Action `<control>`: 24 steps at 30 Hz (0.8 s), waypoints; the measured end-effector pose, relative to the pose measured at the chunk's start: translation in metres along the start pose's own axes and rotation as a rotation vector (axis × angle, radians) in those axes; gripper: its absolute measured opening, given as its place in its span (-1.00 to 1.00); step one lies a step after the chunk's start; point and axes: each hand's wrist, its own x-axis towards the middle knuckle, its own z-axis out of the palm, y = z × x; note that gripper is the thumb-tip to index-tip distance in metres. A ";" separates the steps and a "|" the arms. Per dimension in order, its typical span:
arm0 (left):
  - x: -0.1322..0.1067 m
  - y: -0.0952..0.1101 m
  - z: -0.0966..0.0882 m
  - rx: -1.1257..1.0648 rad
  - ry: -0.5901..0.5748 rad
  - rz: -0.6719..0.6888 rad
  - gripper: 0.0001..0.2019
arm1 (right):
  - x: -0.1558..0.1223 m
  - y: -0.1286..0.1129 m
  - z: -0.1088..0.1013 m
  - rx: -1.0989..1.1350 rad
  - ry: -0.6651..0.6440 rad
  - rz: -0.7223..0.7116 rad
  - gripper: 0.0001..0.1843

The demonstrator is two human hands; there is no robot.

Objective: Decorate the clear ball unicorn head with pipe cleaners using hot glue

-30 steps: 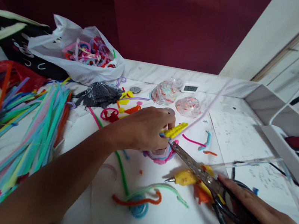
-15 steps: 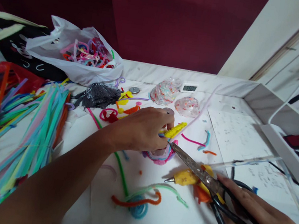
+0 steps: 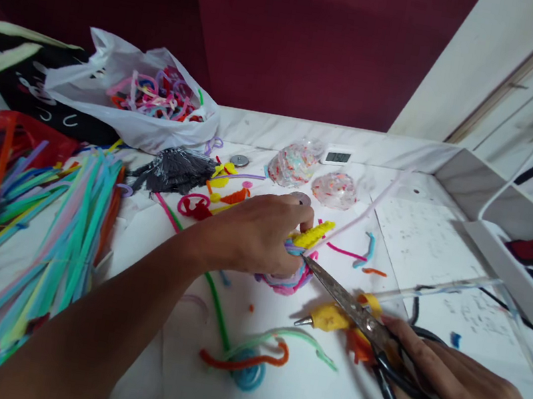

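Note:
My left hand pinches a yellow coiled pipe-cleaner piece sitting on a pink and blue pipe-cleaner bundle on the white table. A long pale lilac pipe cleaner runs up and right from that pinch. My right hand grips the black handles of a pair of scissors. The blades point up-left, with the tip at the base of the lilac strand, just under the yellow piece. A yellow glue gun lies beneath the blades.
Loose coloured pipe cleaners are heaped at the left. A white plastic bag holds curled offcuts. Two clear bead-filled lumps and a small digital clock sit at the back. An orange and teal coil lies near the front.
The scissors and my right hand have shifted slightly left and forward, bringing the tip closer under the yellow piece. My left hand stays almost still on it.

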 end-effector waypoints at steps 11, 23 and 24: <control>0.005 -0.002 0.004 0.005 0.029 0.001 -0.81 | 0.000 0.002 0.005 0.013 0.061 0.010 -0.35; 0.007 0.003 0.004 0.020 0.036 -0.086 -0.83 | -0.001 -0.004 -0.003 0.019 -0.057 0.128 -0.28; 0.007 0.002 0.004 0.017 0.039 -0.087 -0.83 | -0.001 -0.004 -0.004 0.054 -0.071 0.150 -0.29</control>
